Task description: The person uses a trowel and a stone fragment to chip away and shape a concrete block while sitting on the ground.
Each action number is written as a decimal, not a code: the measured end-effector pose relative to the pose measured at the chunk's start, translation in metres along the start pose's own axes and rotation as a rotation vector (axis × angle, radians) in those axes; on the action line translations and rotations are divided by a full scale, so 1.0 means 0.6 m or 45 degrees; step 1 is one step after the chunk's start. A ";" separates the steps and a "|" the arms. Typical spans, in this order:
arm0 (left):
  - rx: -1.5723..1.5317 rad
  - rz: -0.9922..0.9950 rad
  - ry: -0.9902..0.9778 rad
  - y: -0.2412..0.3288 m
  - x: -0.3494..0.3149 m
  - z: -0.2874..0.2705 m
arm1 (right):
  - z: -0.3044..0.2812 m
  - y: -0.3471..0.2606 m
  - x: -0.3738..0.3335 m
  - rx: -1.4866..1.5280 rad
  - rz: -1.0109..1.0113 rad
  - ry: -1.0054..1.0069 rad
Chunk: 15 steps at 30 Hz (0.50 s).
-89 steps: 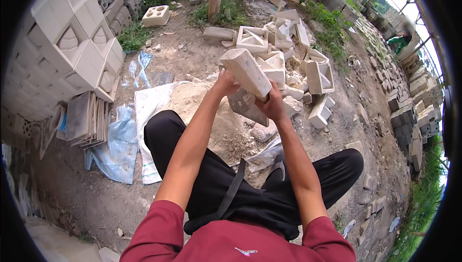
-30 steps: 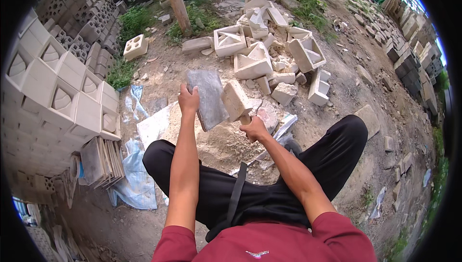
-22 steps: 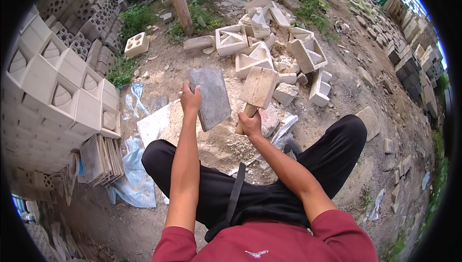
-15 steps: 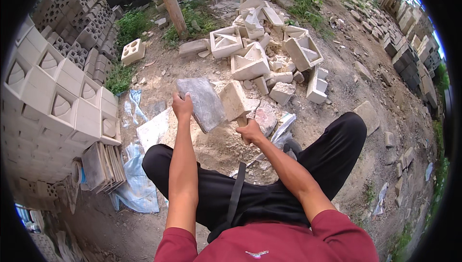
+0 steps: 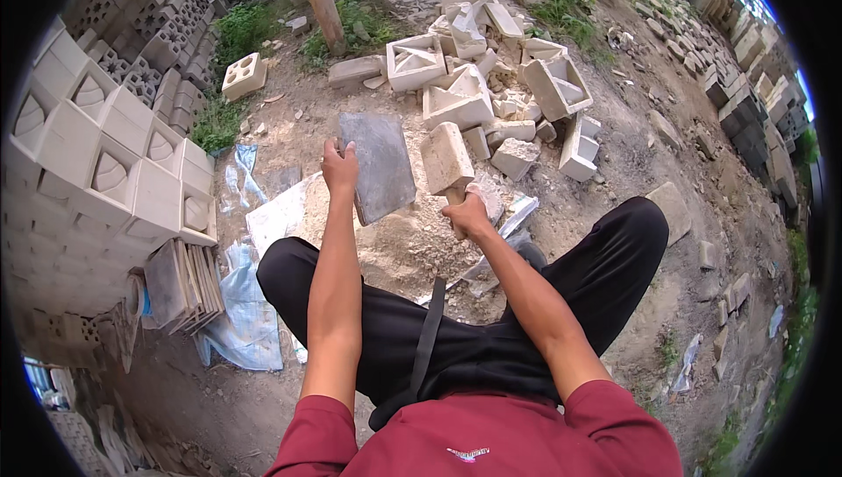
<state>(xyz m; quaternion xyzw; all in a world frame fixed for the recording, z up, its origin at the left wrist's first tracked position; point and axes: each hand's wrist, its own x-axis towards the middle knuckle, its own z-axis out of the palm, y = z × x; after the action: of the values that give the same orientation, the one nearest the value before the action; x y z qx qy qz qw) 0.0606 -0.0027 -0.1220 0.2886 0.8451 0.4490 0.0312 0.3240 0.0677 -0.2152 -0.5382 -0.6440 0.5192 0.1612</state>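
My left hand [image 5: 340,168] is closed on the left edge of a flat, dark grey, square board [image 5: 381,166], held tilted over a pile of pale crumbly powder [image 5: 399,245]. The fingers behind the board are hidden. In my right hand [image 5: 471,212] is the short handle of a mallet [image 5: 446,160] with a blocky, dusty, tan head. The head is just right of the board, with a narrow gap between them. Both things are in the air in front of my knees.
Broken pale blocks [image 5: 458,98] lie heaped ahead. Patterned blocks [image 5: 114,161] are stacked on the left, beside similar leaning boards [image 5: 184,288] and a blue plastic sheet [image 5: 241,319]. A wooden post [image 5: 322,3] stands ahead; dark blocks [image 5: 745,113] line the right.
The board has turned in my left hand and shifted slightly right and up in view. The mallet has moved a little right and lower, and a gap shows between them.
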 end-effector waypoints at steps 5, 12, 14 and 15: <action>-0.079 0.168 -0.407 0.081 -0.032 0.007 | -0.091 -0.032 0.023 0.563 -0.078 0.330; -0.196 0.751 -0.688 0.100 -0.054 0.045 | -0.153 -0.072 0.005 0.575 -0.600 0.515; -0.159 0.895 -0.609 0.100 -0.054 0.058 | -0.154 -0.083 -0.006 0.503 -0.700 0.437; -0.119 1.042 -0.530 0.098 -0.054 0.061 | -0.145 -0.086 -0.012 0.502 -0.699 0.427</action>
<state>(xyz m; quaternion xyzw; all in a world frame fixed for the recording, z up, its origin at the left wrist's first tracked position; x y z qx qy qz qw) 0.1260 0.0334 -0.1048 0.6808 0.6162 0.3945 0.0332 0.3664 0.1106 -0.1337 -0.3816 -0.6168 0.4754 0.4980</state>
